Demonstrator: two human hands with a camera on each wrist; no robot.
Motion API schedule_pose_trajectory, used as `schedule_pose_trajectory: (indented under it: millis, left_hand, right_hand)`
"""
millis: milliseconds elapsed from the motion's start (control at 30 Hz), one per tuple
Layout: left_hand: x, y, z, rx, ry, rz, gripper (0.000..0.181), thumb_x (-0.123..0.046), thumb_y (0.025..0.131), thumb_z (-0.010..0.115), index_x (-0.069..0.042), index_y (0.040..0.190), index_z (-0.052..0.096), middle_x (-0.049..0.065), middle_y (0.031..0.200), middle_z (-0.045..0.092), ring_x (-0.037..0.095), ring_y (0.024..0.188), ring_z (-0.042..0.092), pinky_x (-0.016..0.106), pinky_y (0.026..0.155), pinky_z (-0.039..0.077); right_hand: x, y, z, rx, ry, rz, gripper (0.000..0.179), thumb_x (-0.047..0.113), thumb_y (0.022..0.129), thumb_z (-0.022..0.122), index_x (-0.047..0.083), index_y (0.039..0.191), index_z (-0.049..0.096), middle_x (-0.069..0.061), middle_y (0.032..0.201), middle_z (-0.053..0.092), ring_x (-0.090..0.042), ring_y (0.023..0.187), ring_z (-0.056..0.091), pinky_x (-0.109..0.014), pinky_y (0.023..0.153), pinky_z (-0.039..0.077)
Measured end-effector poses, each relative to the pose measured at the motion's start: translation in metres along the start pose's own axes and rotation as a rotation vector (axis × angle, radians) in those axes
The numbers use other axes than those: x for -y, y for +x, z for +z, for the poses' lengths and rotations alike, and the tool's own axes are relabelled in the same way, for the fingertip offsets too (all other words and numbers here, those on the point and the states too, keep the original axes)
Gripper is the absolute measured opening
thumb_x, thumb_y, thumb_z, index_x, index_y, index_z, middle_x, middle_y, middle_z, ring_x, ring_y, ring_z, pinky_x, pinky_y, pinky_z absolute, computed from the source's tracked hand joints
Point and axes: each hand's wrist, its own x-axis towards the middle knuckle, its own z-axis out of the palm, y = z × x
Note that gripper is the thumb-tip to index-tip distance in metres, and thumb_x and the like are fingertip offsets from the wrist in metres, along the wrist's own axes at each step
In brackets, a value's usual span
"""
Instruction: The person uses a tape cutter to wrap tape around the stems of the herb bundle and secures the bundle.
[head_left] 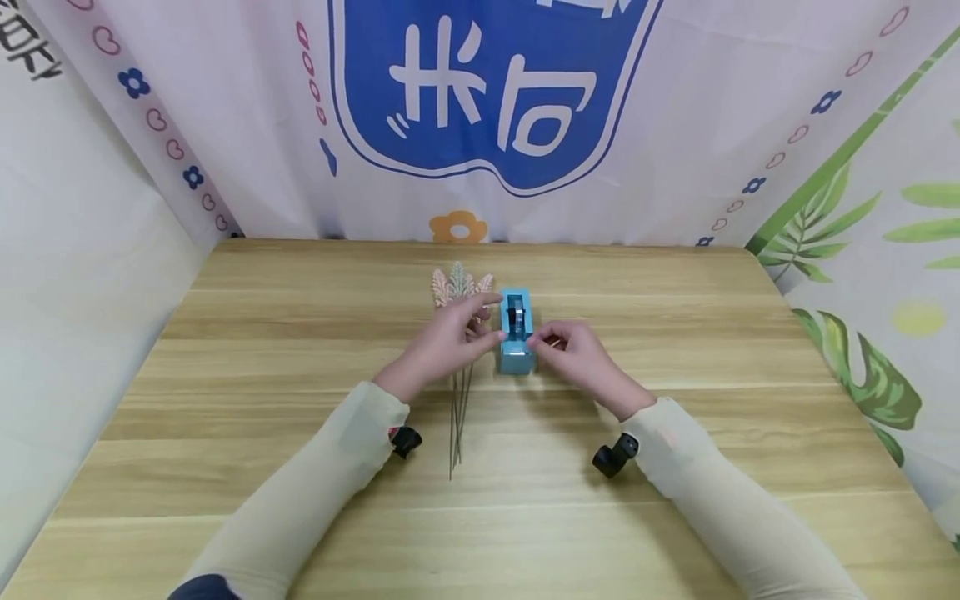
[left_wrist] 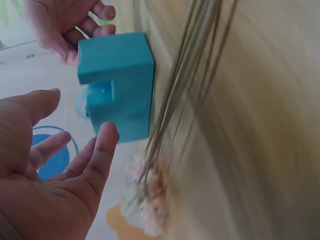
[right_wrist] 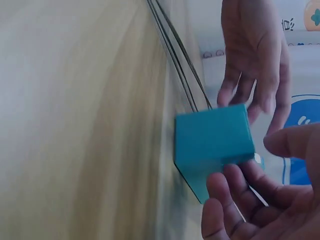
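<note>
A blue tape dispenser [head_left: 516, 364] stands on the wooden table with a small roll of clear tape [head_left: 518, 313] in its well. At its left side is my left hand [head_left: 442, 340], fingers spread and nothing held, reaching over the artificial flowers [head_left: 457, 280]. In the left wrist view the left fingertips [left_wrist: 107, 135] are right by the dispenser's side. My right hand [head_left: 585, 360] is on the other side, its fingers loosely bent. The right wrist view has those fingertips [right_wrist: 232, 175] against the blue wall, with the thumb [right_wrist: 282, 142] held apart from them.
Thin stems [head_left: 459, 417] of the pink and pale green flowers run toward the table's front, just left of the dispenser. A printed cloth [head_left: 262, 167] hangs behind the table's back edge. Small black cameras [head_left: 617, 455] sit at both wrists.
</note>
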Motion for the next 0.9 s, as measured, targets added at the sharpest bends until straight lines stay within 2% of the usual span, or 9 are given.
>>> schedule_pose_trajectory:
  millis: [167, 300, 467, 667, 900]
  left_hand:
    - [0.005, 0.005, 0.012, 0.001, -0.087, -0.006, 0.057, -0.017, 0.099, 0.073, -0.007, 0.151, 0.051, 0.022, 0.137, 0.059, 0.033, 0.114, 0.067, 0.040, 0.099, 0.060]
    - [0.007, 0.006, 0.018, -0.003, -0.144, -0.041, 0.057, -0.017, 0.100, 0.073, -0.007, 0.151, 0.051, 0.023, 0.143, 0.055, 0.037, 0.122, 0.065, 0.044, 0.104, 0.057]
    - [0.005, 0.004, 0.021, -0.009, -0.167, -0.086, 0.057, -0.016, 0.100, 0.073, -0.006, 0.151, 0.051, 0.023, 0.145, 0.052, 0.038, 0.124, 0.064, 0.044, 0.105, 0.057]
    - [0.005, 0.005, 0.023, -0.009, -0.187, -0.079, 0.056, -0.014, 0.100, 0.072, -0.004, 0.151, 0.051, 0.025, 0.145, 0.050, 0.039, 0.124, 0.063, 0.042, 0.104, 0.058]
    - [0.005, 0.007, 0.023, 0.004, -0.203, -0.090, 0.058, -0.015, 0.100, 0.071, -0.008, 0.154, 0.050, 0.022, 0.148, 0.049, 0.038, 0.125, 0.062, 0.043, 0.104, 0.058]
  right_hand:
    - [0.002, 0.000, 0.009, -0.013, 0.113, 0.082, 0.026, 0.020, 0.103, 0.065, -0.003, 0.111, 0.074, -0.013, 0.095, 0.072, -0.016, 0.083, 0.060, -0.026, 0.073, 0.050]
    - [0.005, 0.000, 0.016, -0.034, 0.200, 0.159, 0.026, 0.021, 0.103, 0.065, -0.002, 0.111, 0.074, -0.005, 0.096, 0.070, -0.016, 0.086, 0.061, -0.028, 0.078, 0.049]
    - [0.005, 0.001, 0.022, -0.041, 0.281, 0.229, 0.026, 0.021, 0.103, 0.065, -0.001, 0.113, 0.074, 0.000, 0.098, 0.067, -0.016, 0.088, 0.059, -0.029, 0.077, 0.049]
    - [0.008, 0.001, 0.022, -0.052, 0.334, 0.298, 0.024, 0.022, 0.102, 0.068, 0.001, 0.112, 0.073, 0.004, 0.097, 0.065, -0.015, 0.085, 0.057, -0.027, 0.073, 0.049]
    - [0.010, 0.002, 0.021, -0.057, 0.442, 0.355, 0.023, 0.021, 0.102, 0.069, 0.000, 0.111, 0.072, 0.005, 0.101, 0.064, -0.013, 0.088, 0.056, -0.025, 0.074, 0.051]
